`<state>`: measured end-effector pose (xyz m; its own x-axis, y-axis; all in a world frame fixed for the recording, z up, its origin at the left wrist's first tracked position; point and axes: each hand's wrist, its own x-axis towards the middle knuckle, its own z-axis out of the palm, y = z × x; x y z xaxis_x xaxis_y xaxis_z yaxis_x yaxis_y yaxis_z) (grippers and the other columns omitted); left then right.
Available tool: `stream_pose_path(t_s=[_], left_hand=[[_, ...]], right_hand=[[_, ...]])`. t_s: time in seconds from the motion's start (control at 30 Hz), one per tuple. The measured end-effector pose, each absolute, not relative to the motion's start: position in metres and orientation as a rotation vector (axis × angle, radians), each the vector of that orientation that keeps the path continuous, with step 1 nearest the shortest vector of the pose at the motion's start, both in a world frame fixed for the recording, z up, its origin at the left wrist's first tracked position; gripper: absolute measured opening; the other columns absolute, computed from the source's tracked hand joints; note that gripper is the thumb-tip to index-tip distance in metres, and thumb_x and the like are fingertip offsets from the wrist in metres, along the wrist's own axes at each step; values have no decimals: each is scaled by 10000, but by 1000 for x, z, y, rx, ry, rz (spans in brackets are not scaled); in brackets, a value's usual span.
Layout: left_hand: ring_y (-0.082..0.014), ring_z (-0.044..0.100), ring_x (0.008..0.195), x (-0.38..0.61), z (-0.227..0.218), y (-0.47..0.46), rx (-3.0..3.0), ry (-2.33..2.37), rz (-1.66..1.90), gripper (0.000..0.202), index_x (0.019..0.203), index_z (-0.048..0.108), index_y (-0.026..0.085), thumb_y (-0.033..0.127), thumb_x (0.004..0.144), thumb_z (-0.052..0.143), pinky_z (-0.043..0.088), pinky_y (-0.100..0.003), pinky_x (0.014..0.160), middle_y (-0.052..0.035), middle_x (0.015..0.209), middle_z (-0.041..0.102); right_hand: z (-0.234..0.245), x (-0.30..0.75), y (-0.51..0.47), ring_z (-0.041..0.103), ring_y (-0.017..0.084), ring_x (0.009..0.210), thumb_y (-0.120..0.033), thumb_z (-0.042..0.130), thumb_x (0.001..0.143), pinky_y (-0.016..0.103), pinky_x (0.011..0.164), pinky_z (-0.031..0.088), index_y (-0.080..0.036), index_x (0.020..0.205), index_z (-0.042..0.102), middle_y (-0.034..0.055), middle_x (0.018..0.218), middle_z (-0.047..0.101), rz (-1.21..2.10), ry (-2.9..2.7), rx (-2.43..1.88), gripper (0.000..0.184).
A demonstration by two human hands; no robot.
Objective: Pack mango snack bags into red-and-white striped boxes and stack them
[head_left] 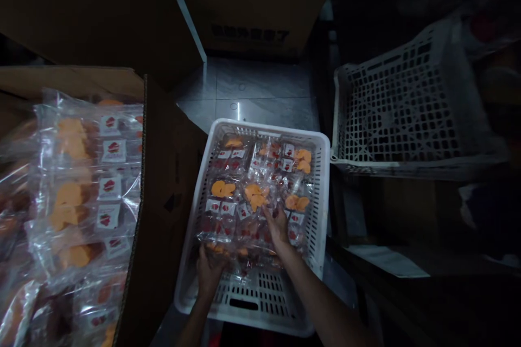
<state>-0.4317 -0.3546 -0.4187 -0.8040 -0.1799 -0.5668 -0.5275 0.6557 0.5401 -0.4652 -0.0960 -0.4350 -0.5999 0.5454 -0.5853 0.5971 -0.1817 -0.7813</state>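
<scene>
A white perforated plastic crate point(323, 195) sits on the floor below me, filled with clear packets of orange snacks point(254, 195) bearing red-and-white labels. My left hand point(209, 271) grips the near edge of a packet row at the crate's lower left, fingers curled on the plastic. My right hand point(277, 225) rests on the packets in the crate's middle, fingers pressed down on the wrapping.
A large open cardboard box point(158, 173) at the left holds several more of the same packets point(81, 184). An empty white crate point(402, 108) stands tilted at the right. More cardboard boxes point(252, 5) stand behind. Grey tiled floor point(252, 92) shows between them. The scene is dim.
</scene>
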Motion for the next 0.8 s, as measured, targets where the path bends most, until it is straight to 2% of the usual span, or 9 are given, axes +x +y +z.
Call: stream_pose_path(t_s=[0.1, 0.17, 0.27, 0.37, 0.47, 0.57, 0.67, 0.73, 0.8], left_hand=[[-394, 440, 1267, -428, -420, -360, -410, 2497, 932, 784, 1281, 482, 144, 427, 600, 748, 359, -508, 1058, -174, 1301, 525], [-376, 437, 1279, -423, -418, -364, -324, 2521, 970, 688, 1219, 544, 139, 476, 641, 704, 362, -507, 1061, -175, 1323, 519], [-343, 551, 1177, -409, -406, -372, -241, 2448, 1040, 587, 1133, 614, 140, 545, 709, 631, 448, -479, 991, -162, 1200, 633], [-336, 641, 1042, -395, -380, -381, -258, 2427, 1044, 562, 1023, 676, 151, 597, 683, 640, 514, -451, 911, -142, 1049, 715], [-316, 675, 964, -403, -345, -389, -238, 2358, 1045, 461, 946, 711, 173, 545, 676, 689, 538, -409, 876, -116, 985, 741], [-303, 674, 955, -449, -320, -385, -248, 2257, 1061, 432, 964, 706, 171, 490, 673, 720, 542, -387, 858, -102, 985, 738], [-313, 617, 1078, -514, -325, -363, -271, 2312, 1143, 513, 963, 681, 160, 539, 620, 729, 489, -408, 943, -117, 1088, 690], [-314, 580, 1125, -549, -345, -341, -269, 2344, 1145, 542, 909, 659, 162, 580, 572, 729, 454, -410, 984, -116, 1099, 660], [-302, 589, 1092, -568, -368, -320, -293, 2337, 1107, 594, 996, 608, 161, 567, 580, 727, 458, -424, 970, -109, 1094, 640]], right_hand=[[-433, -463, -96, 623, 243, 944, -477, 625, 720, 325, 813, 455, -208, 1038, 629, 51, 943, 700, -1904, 2042, 1496, 417], [-434, -466, -95, 628, 231, 887, -477, 626, 712, 317, 776, 459, -203, 980, 639, 41, 895, 698, -1915, 2011, 1534, 383], [-437, -472, -92, 618, 213, 778, -486, 646, 688, 300, 698, 456, -195, 850, 636, 23, 790, 679, -1927, 1952, 1570, 332], [-434, -470, -91, 594, 196, 688, -488, 674, 661, 291, 647, 446, -186, 755, 611, 8, 708, 649, -1950, 1918, 1567, 322], [-428, -459, -92, 607, 189, 707, -459, 685, 652, 289, 670, 466, -178, 805, 620, 16, 770, 671, -2014, 1879, 1525, 326], [-423, -445, -93, 633, 196, 773, -418, 699, 621, 290, 698, 493, -182, 914, 622, 31, 881, 694, -2109, 1797, 1487, 384], [-423, -437, -92, 643, 206, 798, -395, 685, 614, 297, 688, 509, -197, 963, 607, 37, 928, 691, -2151, 1704, 1428, 408], [-422, -434, -89, 640, 220, 805, -386, 669, 618, 319, 706, 516, -199, 946, 603, 43, 921, 676, -2020, 1763, 1404, 383], [-419, -432, -85, 625, 254, 868, -366, 687, 588, 366, 783, 507, -192, 899, 606, 70, 964, 648, -1826, 1884, 1414, 366]])
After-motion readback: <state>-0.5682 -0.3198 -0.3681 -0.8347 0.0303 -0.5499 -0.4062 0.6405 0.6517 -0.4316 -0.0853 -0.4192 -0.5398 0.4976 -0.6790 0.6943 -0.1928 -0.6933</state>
